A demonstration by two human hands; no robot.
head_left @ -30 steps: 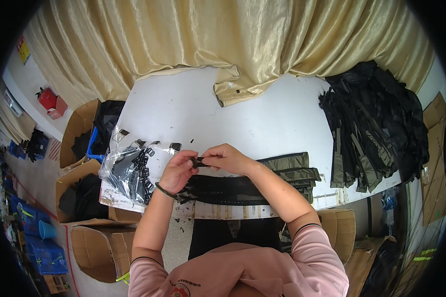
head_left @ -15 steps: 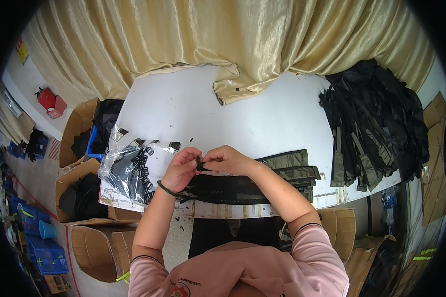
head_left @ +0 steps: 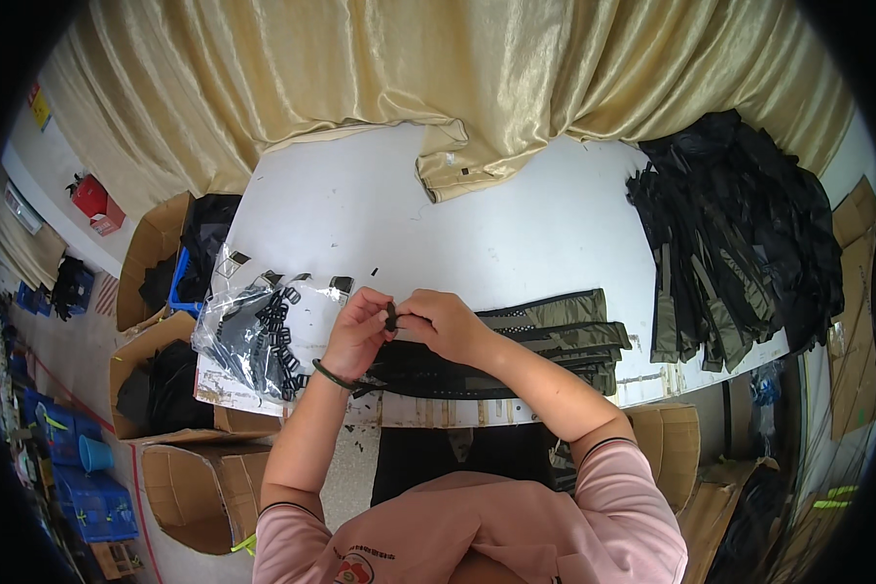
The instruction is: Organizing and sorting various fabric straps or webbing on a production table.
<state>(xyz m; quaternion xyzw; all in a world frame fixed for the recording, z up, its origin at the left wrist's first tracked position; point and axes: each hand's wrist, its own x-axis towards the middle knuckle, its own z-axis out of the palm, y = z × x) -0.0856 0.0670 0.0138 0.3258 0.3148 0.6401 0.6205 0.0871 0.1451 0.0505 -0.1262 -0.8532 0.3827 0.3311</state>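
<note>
Over the table's front part, my left hand [head_left: 356, 333] and my right hand [head_left: 444, 325] meet at the fingertips. A small black piece that looks like a buckle [head_left: 391, 317] is pinched in my left fingers. My right fingers are closed beside it; what they grip is mostly hidden. Beneath my hands and forearm lie black and olive fabric strips [head_left: 579, 313], several overlapping, stretching to the right. Left of my left hand, a heap of black buckles [head_left: 276, 329] lies on and around a clear plastic bag [head_left: 226, 336].
A big pile of black and olive strips [head_left: 725, 243] covers the white table's [head_left: 360, 214] right end. A gold curtain [head_left: 360, 78] hangs behind, one fold resting on the tabletop. Cardboard boxes [head_left: 180, 492] with dark fabric in some stand left; another box [head_left: 664, 453] is at right.
My right hand has turned slightly and dipped, its knuckles now more over the small black piece. My left hand has hardly moved, and the strips beneath have shifted a little.
</note>
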